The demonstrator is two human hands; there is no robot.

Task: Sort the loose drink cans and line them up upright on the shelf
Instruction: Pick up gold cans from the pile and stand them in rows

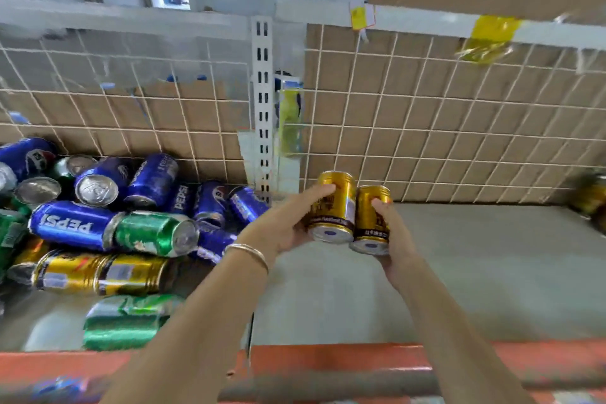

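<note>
My left hand [285, 223] grips a gold can [337, 203], held tilted with its base toward me. My right hand [393, 233] grips a second gold can [372, 216] right beside it, the two cans touching. Both are in the air above the grey shelf [475, 272], near its back left corner. To the left lies a loose heap of cans on their sides: blue Pepsi cans [72, 226], green cans [154, 233] and gold cans [98, 272].
A white wire grid [442, 128] with cardboard behind it backs the shelf. A slotted metal upright [262, 108] divides the two bays. A blurred gold can [592, 197] shows at the far right edge. An orange rail [328, 357] runs along the shelf front.
</note>
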